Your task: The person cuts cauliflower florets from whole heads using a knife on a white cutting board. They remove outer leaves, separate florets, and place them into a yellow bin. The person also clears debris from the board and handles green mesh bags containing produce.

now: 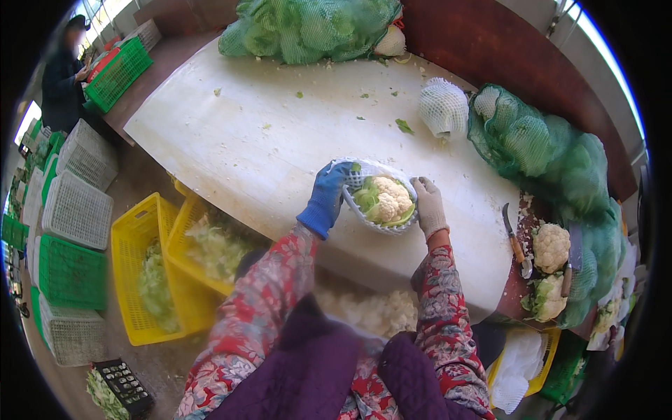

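Note:
A cauliflower head (pixel 387 198) with pale green leaves sits inside a white foam net sleeve (pixel 379 229), its florets showing through the open top. My left hand (pixel 332 191), in a blue knit glove, grips the sleeve's left rim. On the opposite side my right hand (pixel 430 203), in a whitish glove, holds the right rim. Both are over the near part of the white tabletop (pixel 252 152). Farther off to the right stands a cauliflower wrapped in foam net (pixel 444 107).
Green mesh sacks (pixel 535 142) line the right side; another mesh sack (pixel 315 29) lies at the back. A hooked knife (pixel 512 231) and a cleaver (pixel 575 247) lie near bare cauliflowers (pixel 551 248). Yellow crates (pixel 126 262) with leaves stand at left. A person (pixel 60 84) stands far left.

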